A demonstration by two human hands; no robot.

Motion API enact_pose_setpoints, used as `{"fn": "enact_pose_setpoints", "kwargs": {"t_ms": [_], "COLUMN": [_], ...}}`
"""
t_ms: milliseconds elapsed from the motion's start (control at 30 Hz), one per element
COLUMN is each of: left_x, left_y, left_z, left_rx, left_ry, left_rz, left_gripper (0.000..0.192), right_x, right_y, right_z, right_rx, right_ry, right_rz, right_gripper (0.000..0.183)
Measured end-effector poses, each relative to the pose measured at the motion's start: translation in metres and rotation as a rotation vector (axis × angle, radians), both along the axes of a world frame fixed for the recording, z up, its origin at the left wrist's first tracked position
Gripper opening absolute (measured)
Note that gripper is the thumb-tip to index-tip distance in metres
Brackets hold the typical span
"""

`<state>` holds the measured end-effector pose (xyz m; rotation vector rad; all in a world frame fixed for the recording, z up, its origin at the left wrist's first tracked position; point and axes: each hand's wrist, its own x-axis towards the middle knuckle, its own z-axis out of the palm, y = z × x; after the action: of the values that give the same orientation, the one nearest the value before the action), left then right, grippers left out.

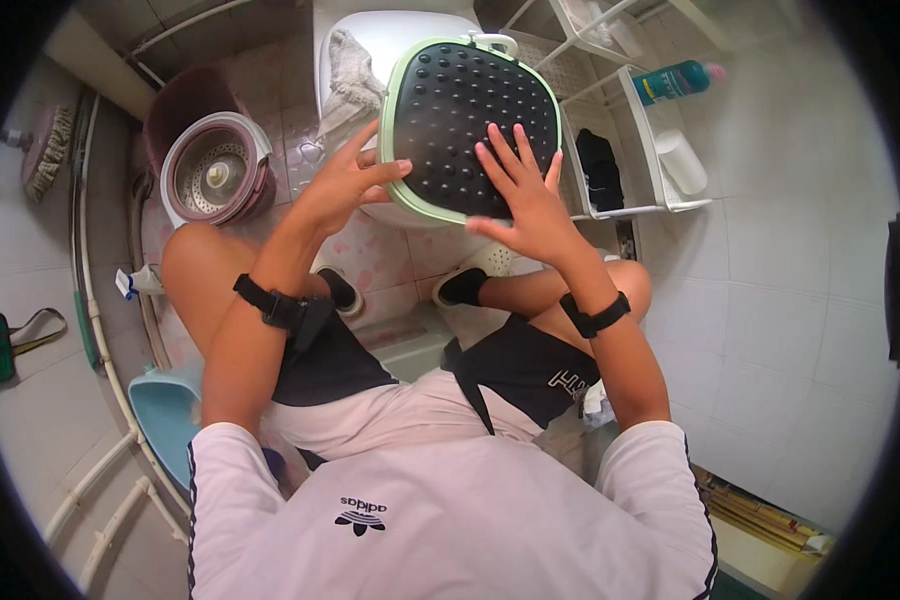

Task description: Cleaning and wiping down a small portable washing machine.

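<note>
A rounded-square panel (pixel 435 131) with a black studded face and a light-green rim is tilted up before me. It leans over a white toilet lid (pixel 412 26), and a white loop handle sticks out at its far edge. My left hand (pixel 341 180) grips the panel's left rim, thumb over the studs and fingers behind the edge. Flat on the lower right of the black face lies my right hand (pixel 529 199), its fingers spread. The panel's underside and whatever supports it are hidden. A grey cloth (pixel 351 71) is draped on the lid, just left of the panel.
A spin-mop bucket (pixel 180 169) stands left on the tiled floor. To the right is a white shelf rack (pixel 645 142) with a teal bottle (pixel 675 82) and a white cylinder (pixel 681 161). A blue basin (pixel 161 405) and pipes (pixel 94 315) line the left wall.
</note>
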<state>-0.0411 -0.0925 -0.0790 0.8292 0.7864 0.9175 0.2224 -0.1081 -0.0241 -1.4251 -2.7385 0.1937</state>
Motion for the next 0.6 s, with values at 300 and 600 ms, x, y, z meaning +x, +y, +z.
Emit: {"fn": "enact_pose_setpoints", "kwargs": {"t_ms": [300, 600], "left_x": [0.012, 0.011], "left_y": [0.009, 0.016], "left_z": [0.032, 0.045], "left_rx": [-0.124, -0.195], "left_ry": [-0.064, -0.341], "left_rz": [0.023, 0.156], "left_gripper": [0.058, 0.037], "right_x": [0.016, 0.024], "right_y": [-0.024, -0.002], "right_z": [-0.008, 0.023], "right_rx": [0.478, 0.622], "right_ry": [0.307, 0.545], "right_rz": [-0.073, -0.002], "right_gripper": [0.068, 0.059]}}
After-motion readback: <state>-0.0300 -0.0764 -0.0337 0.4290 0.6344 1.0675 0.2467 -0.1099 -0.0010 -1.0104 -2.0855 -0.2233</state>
